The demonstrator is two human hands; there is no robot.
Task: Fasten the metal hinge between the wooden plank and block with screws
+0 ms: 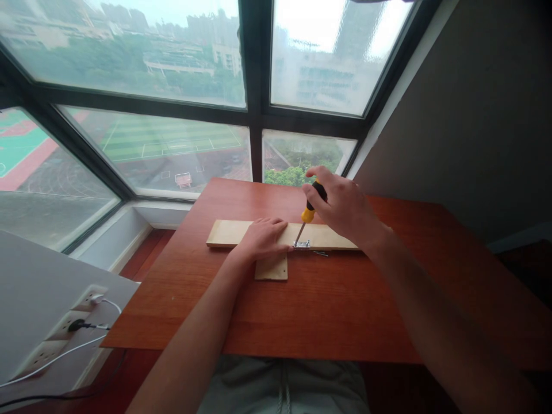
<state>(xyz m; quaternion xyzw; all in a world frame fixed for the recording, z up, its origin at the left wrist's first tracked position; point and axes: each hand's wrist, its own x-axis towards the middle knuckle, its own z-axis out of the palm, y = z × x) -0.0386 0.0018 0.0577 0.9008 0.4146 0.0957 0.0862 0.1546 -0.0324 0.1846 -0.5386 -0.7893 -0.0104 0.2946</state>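
Observation:
A long pale wooden board (233,233) lies across the reddish table (302,310), with a shorter wooden piece (272,268) butted against its near edge. My left hand (262,238) lies on top of both pieces where they join, fingers curled flat against the wood. My right hand (342,207) is wrapped round the black and yellow handle of a screwdriver (309,214). Its tip rests on a small metal bracket (302,245) at the joint. A loose screw (321,253) lies just right of the bracket.
Large windows (172,144) rise behind the table's far edge, and a grey wall (474,115) stands at the right. At lower left a white surface carries a power strip (64,328) with plugged-in cables. The table's near edge is close to my lap.

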